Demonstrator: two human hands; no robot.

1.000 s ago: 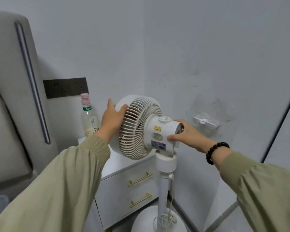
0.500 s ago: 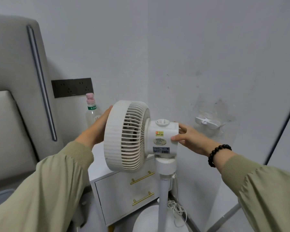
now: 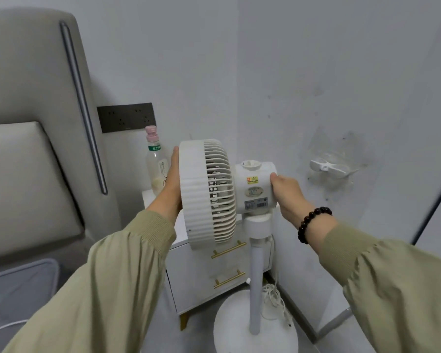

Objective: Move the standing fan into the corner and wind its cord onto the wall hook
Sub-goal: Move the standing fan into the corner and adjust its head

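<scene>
Fan (image 3: 206, 192) head swung further left, ended up side-on, and left hand (image 3: 172, 182) slid round onto its front.

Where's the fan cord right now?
Head view, lower centre-right: the cord lies in a loose bundle on the fan base, just right of the pole, well below the wall hook.

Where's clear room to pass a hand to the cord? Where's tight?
Free: gap right of the pole, under the wall hook, down to the cord. Tight: left hand fills the space between bottle and fan head; right hand holds the motor housing.
</scene>
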